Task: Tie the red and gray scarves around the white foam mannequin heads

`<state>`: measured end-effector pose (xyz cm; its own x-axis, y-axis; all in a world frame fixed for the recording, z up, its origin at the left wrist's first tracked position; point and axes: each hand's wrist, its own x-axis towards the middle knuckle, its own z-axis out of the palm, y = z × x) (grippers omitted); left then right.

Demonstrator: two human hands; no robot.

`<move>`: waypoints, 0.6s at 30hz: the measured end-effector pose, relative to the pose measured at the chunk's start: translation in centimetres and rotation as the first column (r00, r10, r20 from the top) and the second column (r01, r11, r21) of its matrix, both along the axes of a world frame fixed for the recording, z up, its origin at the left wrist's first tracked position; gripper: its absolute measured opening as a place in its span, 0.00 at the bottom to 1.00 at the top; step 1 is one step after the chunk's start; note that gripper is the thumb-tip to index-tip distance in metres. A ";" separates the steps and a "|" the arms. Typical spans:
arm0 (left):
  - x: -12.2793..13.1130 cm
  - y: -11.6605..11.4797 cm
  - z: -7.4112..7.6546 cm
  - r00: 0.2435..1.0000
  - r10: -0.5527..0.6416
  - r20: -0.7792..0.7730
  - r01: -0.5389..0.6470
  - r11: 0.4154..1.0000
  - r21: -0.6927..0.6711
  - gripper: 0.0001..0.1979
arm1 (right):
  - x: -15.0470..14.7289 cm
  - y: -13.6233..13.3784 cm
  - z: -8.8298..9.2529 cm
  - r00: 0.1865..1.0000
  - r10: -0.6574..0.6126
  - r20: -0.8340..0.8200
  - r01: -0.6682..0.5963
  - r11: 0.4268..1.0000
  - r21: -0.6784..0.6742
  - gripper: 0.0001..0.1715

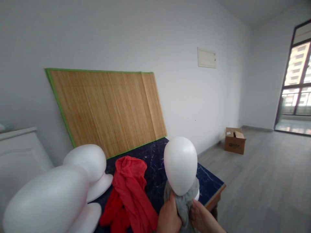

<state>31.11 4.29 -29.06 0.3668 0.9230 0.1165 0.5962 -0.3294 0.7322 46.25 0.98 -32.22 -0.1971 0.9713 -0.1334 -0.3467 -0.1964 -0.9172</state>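
Note:
A smooth white mannequin head point(181, 165) stands upright near the right end of the table. Grey cloth, probably a scarf point(182, 207), is wrapped round its neck and hangs down in front. My left hand point(170, 215) is closed on the scarf just below the chin, thumb pointing up. On the other side, my right hand point(202, 216) grips the scarf's right edge, its fingertips partly hidden in the folds. To the left of my hands a red scarf point(132, 191) lies crumpled on the table.
Two more white mannequin heads, a near one point(48, 200) and a farther one point(86, 161), stand at the left. A bamboo mat point(107, 110) leans on the wall behind the dark blue marbled table point(154, 158). A cardboard box point(235, 142) sits on the floor.

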 end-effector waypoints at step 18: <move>-3.0 3.2 2.0 0.605 0.304 0.736 -0.003 0.925 -0.380 0.23 | 3.9 1.1 0.5 0.267 -0.497 0.826 0.067 0.864 0.498 0.07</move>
